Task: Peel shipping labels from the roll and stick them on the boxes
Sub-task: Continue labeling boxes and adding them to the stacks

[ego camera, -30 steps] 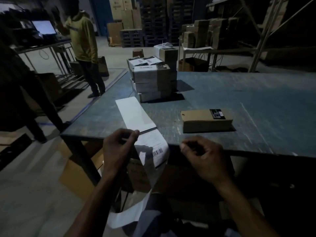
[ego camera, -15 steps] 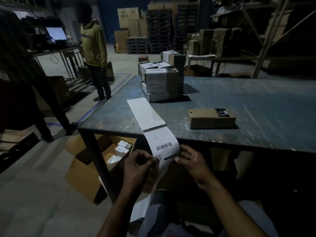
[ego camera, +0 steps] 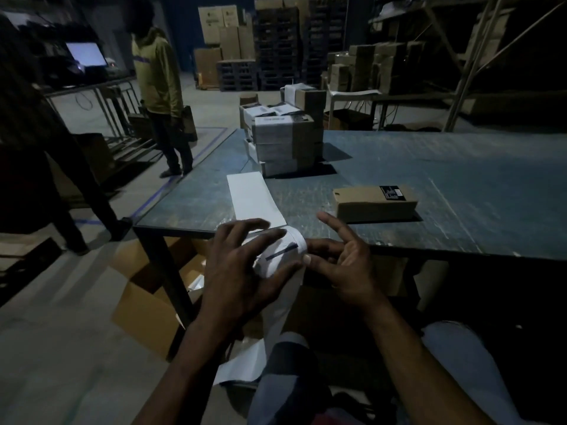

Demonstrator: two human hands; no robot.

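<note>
At the tabletop (ego camera: 399,167) edge, short of the box (ego camera: 374,204), I see the label strip (ego camera: 276,256) bent over. My left hand (ego camera: 236,271) holds it, fingers curled round; my right hand (ego camera: 343,262) pinches its corner. I judge it thin, limp, tear-prone: peel from that corner.

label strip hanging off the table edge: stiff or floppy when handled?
Likely floppy: the label strip lies flat on the table, bends over the edge and hangs curling toward the floor. Probably very light, since the left hand and right hand bend it with fingertips alone. It may crease easily where it curls between them.
</note>
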